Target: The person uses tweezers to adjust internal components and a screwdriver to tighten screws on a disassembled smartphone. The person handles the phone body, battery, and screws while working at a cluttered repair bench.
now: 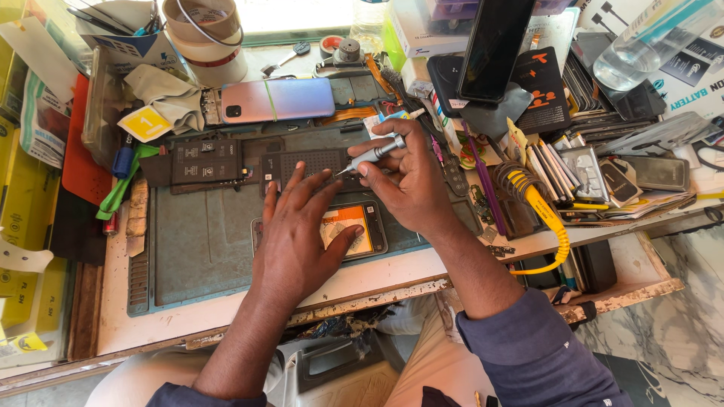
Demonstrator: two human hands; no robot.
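My left hand [298, 230] lies flat, fingers spread, on an opened phone [354, 226] with an orange inner part, which rests on the grey-green work mat [204, 241]. My right hand [403, 181] grips a small silver screwdriver [371, 156]; its tip points down-left toward the phone's top edge, just past my left fingertips. Much of the phone is hidden under my left hand.
A pink-blue phone back [279, 99] and black battery packs [205, 160] lie at the mat's far side. Tape rolls [205, 34] stand at the back left. A black phone [494, 47] leans upright; a yellow cable [547, 218], cards and parts crowd the right.
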